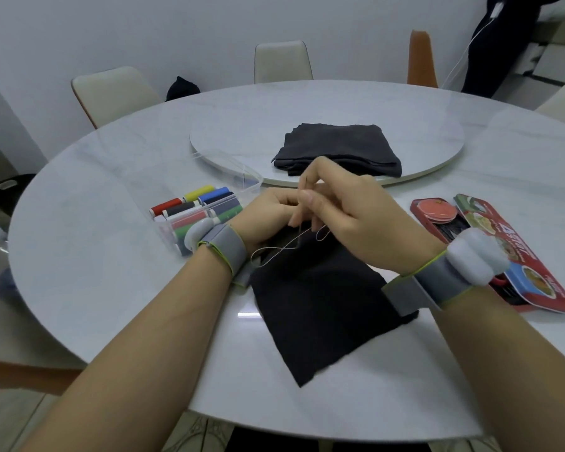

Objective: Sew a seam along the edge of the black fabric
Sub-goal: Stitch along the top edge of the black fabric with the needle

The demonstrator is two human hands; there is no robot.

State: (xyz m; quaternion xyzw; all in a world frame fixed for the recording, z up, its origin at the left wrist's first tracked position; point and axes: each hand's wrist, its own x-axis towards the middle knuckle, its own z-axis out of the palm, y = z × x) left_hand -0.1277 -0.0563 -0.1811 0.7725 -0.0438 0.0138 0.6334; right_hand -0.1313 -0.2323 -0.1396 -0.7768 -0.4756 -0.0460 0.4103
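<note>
Nearest me the black fabric lies on the tabletop, my left hand gripping its far edge, my right hand pinching the thread, whose slack loops could, I judge, knot when pulled.

Far edge of black fabric behind fingers

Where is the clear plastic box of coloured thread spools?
Head view: the clear plastic box stands left of centre on the white round table, just left of the left hand.
</note>
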